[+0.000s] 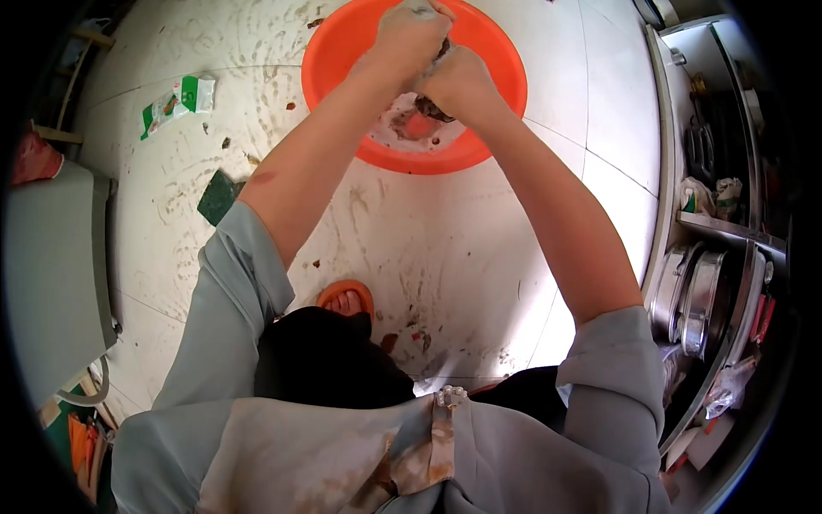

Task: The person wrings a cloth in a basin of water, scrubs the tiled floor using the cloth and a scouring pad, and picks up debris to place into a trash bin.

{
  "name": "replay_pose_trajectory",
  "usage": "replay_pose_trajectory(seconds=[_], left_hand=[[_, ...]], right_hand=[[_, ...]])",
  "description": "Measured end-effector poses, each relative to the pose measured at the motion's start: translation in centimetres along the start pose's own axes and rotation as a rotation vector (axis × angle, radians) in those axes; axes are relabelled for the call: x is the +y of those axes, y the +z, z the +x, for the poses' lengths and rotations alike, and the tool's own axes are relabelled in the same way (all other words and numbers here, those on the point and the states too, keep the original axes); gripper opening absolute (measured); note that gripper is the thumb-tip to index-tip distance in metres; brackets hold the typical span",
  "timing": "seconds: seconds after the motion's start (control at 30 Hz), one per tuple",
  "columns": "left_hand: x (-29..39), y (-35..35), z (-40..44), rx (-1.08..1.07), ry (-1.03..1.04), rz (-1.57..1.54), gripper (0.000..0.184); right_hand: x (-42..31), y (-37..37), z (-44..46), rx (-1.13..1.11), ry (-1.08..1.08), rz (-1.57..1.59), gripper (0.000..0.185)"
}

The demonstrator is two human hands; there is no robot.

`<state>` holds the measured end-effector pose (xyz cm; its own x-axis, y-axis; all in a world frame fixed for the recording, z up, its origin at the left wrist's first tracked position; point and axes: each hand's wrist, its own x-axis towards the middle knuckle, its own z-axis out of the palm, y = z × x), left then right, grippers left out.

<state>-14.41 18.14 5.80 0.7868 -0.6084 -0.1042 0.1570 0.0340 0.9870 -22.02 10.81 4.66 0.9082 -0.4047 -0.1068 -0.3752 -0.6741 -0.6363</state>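
Head view: a dark wad (433, 110), top centre of the frame, sits in the closed grip of left hand (413, 38) and right hand (459, 83), above the sudsy basin (330, 64). Off-centre squeezing could splash the floor (351, 231); soapy fingers might slip.

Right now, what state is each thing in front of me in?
left hand: closed on the dark item
right hand: closed on it too
dark item: bunched, gripped above the basin
orange basin: upright, foamy liquid inside
green-and-white packet: lying on the floor
floor: smudged, littered with bits
sleeves: rolled up
shirt front: stained brown
cabinet: open, shelves loaded
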Motion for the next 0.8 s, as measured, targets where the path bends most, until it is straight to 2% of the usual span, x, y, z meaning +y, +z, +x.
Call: replay_pose_trajectory(seconds=[0.1,0.2,0.3,0.4,0.6,0.7,0.77,0.8], left_hand=[[0.0,0.7,-0.3,0.072,0.000,0.025,0.017],[-0.7,0.8,0.2,0.103,0.033,0.053,0.017],[-1.0,0.9,0.6,0.135,0.078,0.135,0.017],[-1.9,0.9,1.1,0.161,0.111,0.178,0.016],[-2.4,1.4,1.2,0.174,0.039,0.080,0.016],[-3.2,1.5,1.3,0.119,0.020,-0.071,0.019],[-2.9,2.2,0.0,0.055,-0.015,-0.185,0.023],[-3.0,2.1,-0.2,-0.048,-0.135,-0.230,0.027]], right_hand=[[0.1,0.6,-0.5,0.116,0.023,-0.034,0.017],[-0.8,-0.1,-1.1,0.041,0.045,-0.020,0.013],[-0.8,0.1,-1.4,0.117,0.092,-0.017,0.011],[-1.4,-0.6,-1.5,0.021,0.175,-0.016,0.024],[-1.3,-0.2,-1.9,0.143,0.116,-0.076,0.027],[0.0,0.4,-1.9,0.235,0.131,-0.024,0.037],[1.9,0.5,-2.4,0.266,0.052,0.093,0.047],[2.5,0.4,-2.8,0.280,0.016,0.153,0.052]])
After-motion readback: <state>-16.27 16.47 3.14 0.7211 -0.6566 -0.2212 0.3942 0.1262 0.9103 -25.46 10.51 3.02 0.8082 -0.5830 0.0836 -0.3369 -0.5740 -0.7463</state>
